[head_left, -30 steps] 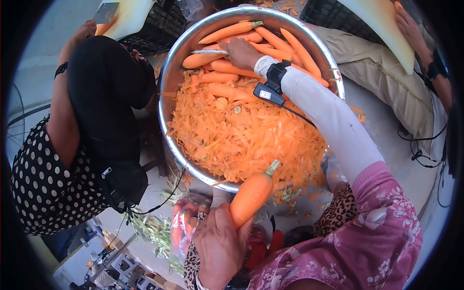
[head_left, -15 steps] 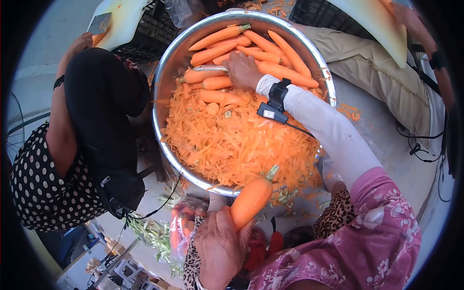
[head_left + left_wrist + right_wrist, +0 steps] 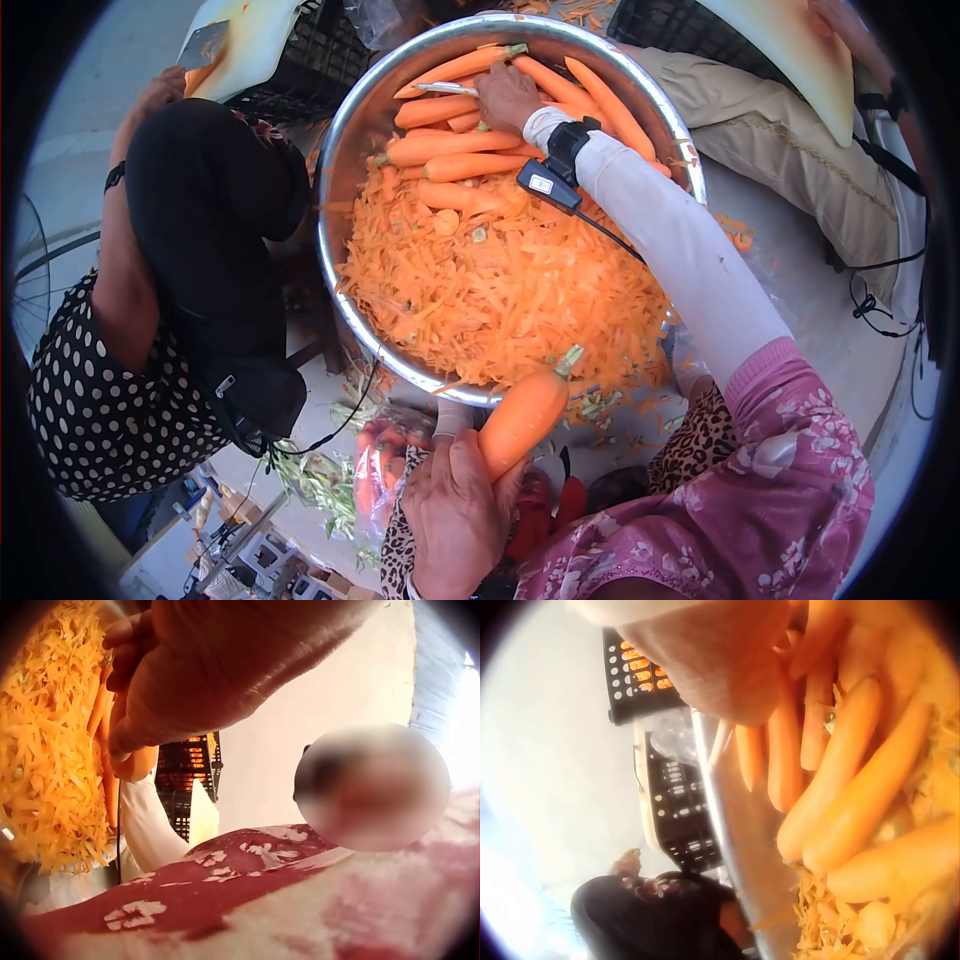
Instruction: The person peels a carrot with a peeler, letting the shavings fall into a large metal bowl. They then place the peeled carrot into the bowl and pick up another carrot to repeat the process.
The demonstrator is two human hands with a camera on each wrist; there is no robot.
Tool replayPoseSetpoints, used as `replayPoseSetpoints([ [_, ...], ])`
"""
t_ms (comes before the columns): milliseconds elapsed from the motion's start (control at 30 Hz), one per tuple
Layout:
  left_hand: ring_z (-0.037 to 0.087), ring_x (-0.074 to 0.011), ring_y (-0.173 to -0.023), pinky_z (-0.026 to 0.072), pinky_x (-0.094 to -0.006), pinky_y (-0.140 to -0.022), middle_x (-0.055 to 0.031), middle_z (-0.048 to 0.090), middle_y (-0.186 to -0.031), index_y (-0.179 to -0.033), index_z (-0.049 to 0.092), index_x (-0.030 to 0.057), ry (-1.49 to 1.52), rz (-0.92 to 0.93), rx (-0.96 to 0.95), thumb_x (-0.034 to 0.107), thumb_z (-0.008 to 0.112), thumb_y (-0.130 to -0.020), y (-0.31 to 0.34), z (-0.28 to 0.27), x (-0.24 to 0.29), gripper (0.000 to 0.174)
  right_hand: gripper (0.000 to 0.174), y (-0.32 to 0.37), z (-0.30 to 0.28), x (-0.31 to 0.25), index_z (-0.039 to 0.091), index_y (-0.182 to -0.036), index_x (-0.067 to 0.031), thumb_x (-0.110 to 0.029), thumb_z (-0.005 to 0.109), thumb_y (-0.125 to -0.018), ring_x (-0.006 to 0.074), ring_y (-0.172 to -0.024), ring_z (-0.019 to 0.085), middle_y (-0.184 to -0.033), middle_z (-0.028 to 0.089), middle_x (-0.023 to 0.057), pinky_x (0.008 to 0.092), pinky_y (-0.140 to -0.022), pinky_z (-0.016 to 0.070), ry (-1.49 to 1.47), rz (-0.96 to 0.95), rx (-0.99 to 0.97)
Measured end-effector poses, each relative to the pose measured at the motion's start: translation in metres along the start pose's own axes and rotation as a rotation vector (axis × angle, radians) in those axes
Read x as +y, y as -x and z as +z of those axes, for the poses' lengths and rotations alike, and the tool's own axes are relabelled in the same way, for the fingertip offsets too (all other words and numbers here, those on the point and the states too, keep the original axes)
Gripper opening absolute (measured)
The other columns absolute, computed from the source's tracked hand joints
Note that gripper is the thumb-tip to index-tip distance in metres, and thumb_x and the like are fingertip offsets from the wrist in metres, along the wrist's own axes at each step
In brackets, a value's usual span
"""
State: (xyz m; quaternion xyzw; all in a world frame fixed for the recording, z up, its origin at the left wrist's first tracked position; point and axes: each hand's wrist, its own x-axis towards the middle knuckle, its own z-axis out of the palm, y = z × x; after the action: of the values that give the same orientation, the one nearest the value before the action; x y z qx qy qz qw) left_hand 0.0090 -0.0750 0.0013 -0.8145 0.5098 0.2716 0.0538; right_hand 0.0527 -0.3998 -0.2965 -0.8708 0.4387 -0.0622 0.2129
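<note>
In the head view my left hand (image 3: 455,520) grips a thick carrot (image 3: 523,420) by its lower end, its green stub pointing up and away over the near rim of a large metal bowl (image 3: 345,290). My right hand (image 3: 507,97) is over the whole carrots (image 3: 450,148) at the bowl's far side. From its fingers a slim metal peeler (image 3: 447,88) sticks out to the left. What its fingertips touch is hidden under the hand. Orange peelings (image 3: 510,290) fill the near part of the bowl. The left wrist view shows the left fingers (image 3: 131,731) around the carrot.
People sit left and right of the bowl, with cutting boards (image 3: 255,50) on black crates (image 3: 322,60). A hand at the far left holds a broad blade (image 3: 207,45). Bagged carrots (image 3: 378,470) and cut greens (image 3: 315,485) lie on the floor at lower left.
My right hand with the peeler moved toward me over the pile, then back toward the bowl's far rim. A carrot partly under it before now shows whole. The left hand keeps its carrot nearly still.
</note>
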Motion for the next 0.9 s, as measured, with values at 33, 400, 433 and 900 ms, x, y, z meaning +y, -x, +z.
replayPoseSetpoints([
  [33, 0.056, -0.0365, -0.084, 0.0390, -0.0445, -0.078, -0.0202, 0.058, -0.086, -0.100, 0.053, 0.0010, -0.002, -0.047, -0.027, 0.020, 0.068, -0.078, 0.001, 0.000, 0.001, 0.034, 0.023, 0.000, -0.002, 0.000, 0.064, -0.101, -0.0049, -0.015, 0.055, -0.082, 0.0335, -0.108, 0.050, -0.109, 0.053, 0.0185, 0.0458, -0.088, 0.0396, -0.008, -0.010, -0.026],
  [400, 0.058, -0.0347, -0.067, 0.0457, -0.0427, -0.059, -0.0156, 0.055, -0.080, -0.102, 0.050, -0.0018, -0.002, 0.062, 0.035, 0.027, 0.070, -0.077, 0.001, 0.005, -0.002, 0.043, 0.023, 0.006, -0.007, 0.005, 0.065, -0.097, -0.0035, -0.021, 0.057, -0.084, 0.0320, -0.087, 0.063, -0.102, 0.061, 0.0222, 0.0408, -0.077, 0.0496, -0.090, -0.144, -0.050],
  [433, 0.058, -0.0344, -0.066, 0.0456, -0.0427, -0.059, -0.0152, 0.055, -0.080, -0.102, 0.050, -0.0017, -0.017, 0.063, 0.044, 0.027, 0.070, -0.077, 0.002, 0.005, -0.001, 0.043, 0.024, 0.006, -0.011, 0.009, 0.064, -0.095, -0.0015, -0.023, 0.058, -0.086, 0.0284, -0.080, 0.062, -0.092, 0.061, 0.0183, 0.0391, -0.071, 0.0483, -0.287, -0.118, -0.171],
  [900, 0.056, -0.0336, -0.063, 0.0449, -0.0421, -0.058, -0.0145, 0.054, -0.074, -0.100, 0.050, -0.0012, 0.016, 0.107, 0.037, 0.027, 0.071, -0.076, 0.015, 0.009, 0.006, 0.042, 0.024, 0.103, -0.112, 0.092, 0.061, -0.084, 0.0018, -0.022, 0.060, -0.087, 0.0083, -0.061, 0.047, -0.067, 0.052, -0.0001, 0.0253, -0.055, 0.0405, -0.735, 0.052, -0.354],
])
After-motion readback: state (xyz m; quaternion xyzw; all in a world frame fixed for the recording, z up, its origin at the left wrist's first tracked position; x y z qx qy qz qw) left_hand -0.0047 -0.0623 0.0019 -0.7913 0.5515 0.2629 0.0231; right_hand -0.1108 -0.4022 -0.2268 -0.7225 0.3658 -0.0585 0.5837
